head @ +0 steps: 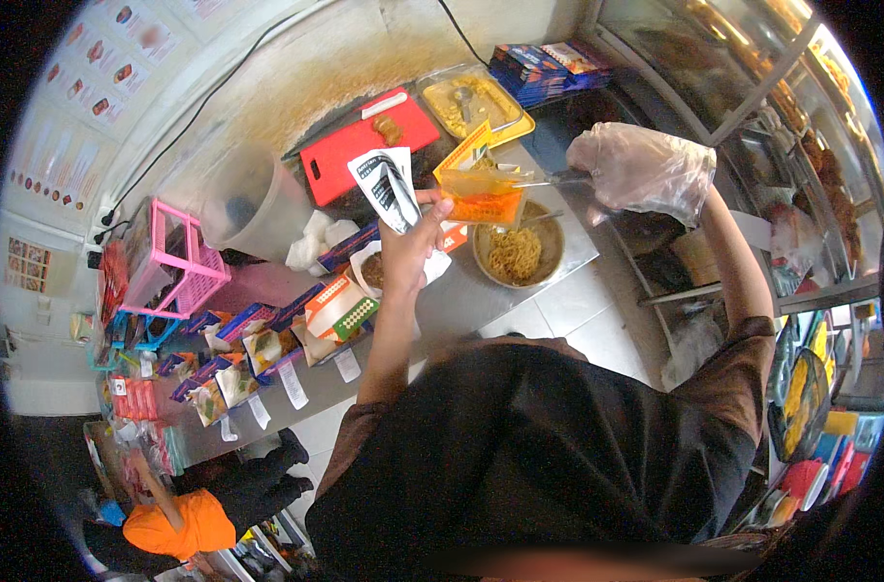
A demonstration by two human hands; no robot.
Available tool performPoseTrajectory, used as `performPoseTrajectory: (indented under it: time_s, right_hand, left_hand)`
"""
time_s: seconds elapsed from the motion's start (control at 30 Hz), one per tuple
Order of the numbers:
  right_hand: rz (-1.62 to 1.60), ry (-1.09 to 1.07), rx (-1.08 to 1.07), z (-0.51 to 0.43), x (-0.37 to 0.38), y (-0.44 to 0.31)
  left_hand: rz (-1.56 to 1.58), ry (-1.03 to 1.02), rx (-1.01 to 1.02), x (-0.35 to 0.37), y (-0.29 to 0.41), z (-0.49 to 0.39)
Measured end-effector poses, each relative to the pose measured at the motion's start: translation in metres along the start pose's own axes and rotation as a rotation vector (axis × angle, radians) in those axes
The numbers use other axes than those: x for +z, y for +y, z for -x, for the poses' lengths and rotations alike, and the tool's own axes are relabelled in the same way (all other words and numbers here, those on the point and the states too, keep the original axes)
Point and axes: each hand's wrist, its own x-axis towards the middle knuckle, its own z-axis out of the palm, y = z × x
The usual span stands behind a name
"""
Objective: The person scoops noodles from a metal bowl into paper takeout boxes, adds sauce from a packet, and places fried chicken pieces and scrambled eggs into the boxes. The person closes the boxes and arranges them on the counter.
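Observation:
My left hand holds an orange paper food box by its side, along with printed paper slips. In a clear plastic glove, my right hand grips a metal utensil whose far end reaches into the box's opening; whether it is tongs or a spoon I cannot tell. Just below the box sits a round bowl of noodles with a metal handle resting in it. Beside my left wrist lies a paper-lined container with brown food.
A red cutting board and a yellow tray lie beyond my hands. Filled boxes line the counter at left, near a pink plastic basket. A glass display case stands at right. A person in orange is at lower left.

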Motion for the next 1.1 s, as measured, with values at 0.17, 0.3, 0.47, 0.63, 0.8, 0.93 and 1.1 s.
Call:
performPoseTrajectory:
  time_s: [0.17,0.3,0.47,0.63,0.8,0.93,1.1]
  right_hand:
    - [-0.079,-0.071,0.084,-0.001,0.000,-0.002]
    - [-0.056,-0.081,0.095,0.000,0.003,-0.002]
    - [-0.082,-0.095,0.119,0.006,0.005,-0.002]
    - [-0.081,-0.031,0.247,0.010,0.002,0.003]
    - [-0.584,0.247,0.437,0.001,0.018,0.002]
    - [-0.639,0.485,0.118,-0.017,0.046,-0.012]
    - [-1.128,0.548,0.139,-0.035,0.052,-0.030]
  left_hand:
    - [0.002,-0.008,-0.007,0.000,-0.003,-0.005]
    - [0.016,-0.036,-0.004,-0.001,-0.004,-0.007]
    - [0.033,-0.063,-0.009,0.001,-0.005,-0.008]
    - [0.088,-0.051,0.033,-0.003,0.001,-0.013]
    - [0.216,-0.021,0.044,-0.004,0.008,-0.020]
    - [0.463,0.005,-0.001,0.015,-0.002,-0.016]
    - [0.632,0.015,-0.001,0.033,-0.022,-0.009]
